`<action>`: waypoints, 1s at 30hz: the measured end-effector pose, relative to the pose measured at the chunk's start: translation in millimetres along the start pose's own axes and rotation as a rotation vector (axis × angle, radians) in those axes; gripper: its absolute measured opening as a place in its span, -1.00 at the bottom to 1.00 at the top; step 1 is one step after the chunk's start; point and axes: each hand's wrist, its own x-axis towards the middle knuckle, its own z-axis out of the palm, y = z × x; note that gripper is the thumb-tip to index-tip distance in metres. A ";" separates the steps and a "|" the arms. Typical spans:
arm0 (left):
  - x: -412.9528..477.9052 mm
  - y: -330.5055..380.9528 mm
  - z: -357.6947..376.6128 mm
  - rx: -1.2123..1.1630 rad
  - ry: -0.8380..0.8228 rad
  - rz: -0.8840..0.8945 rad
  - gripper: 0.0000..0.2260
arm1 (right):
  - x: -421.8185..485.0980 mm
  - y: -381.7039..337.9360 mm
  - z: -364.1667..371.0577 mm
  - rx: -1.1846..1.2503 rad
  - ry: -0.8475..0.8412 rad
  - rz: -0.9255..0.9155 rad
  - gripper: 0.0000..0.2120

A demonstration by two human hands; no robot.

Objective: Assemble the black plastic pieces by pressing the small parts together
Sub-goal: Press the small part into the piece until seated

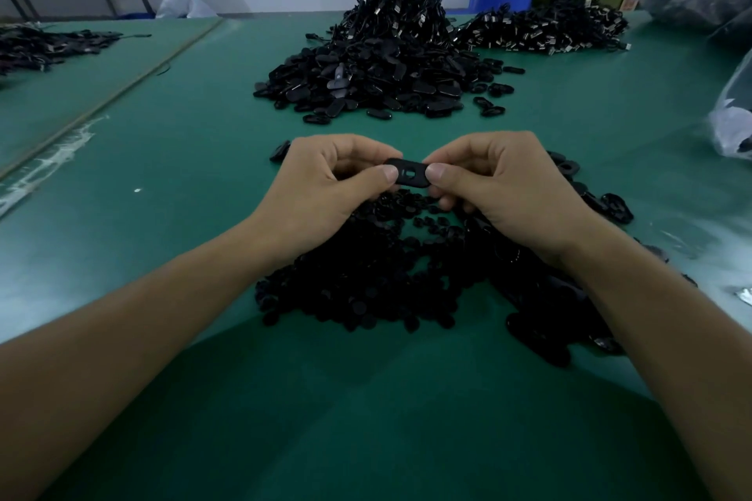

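Both hands, left hand [325,179] and right hand [500,183], pinch one black oval piece [409,173] above the small-parts heap [366,277] at six o'clock; pressing seems underway. Next: squeeze until seated.

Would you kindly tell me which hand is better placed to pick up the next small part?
Probably the left hand: it hangs over the small parts, while the right hand sits over larger ovals. Both pinch the piece.
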 end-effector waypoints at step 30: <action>3.4 -6.3 0.3 -0.037 0.177 -0.071 -0.85 | -2.7 -5.2 26.8 -0.988 -0.071 -0.160 -0.90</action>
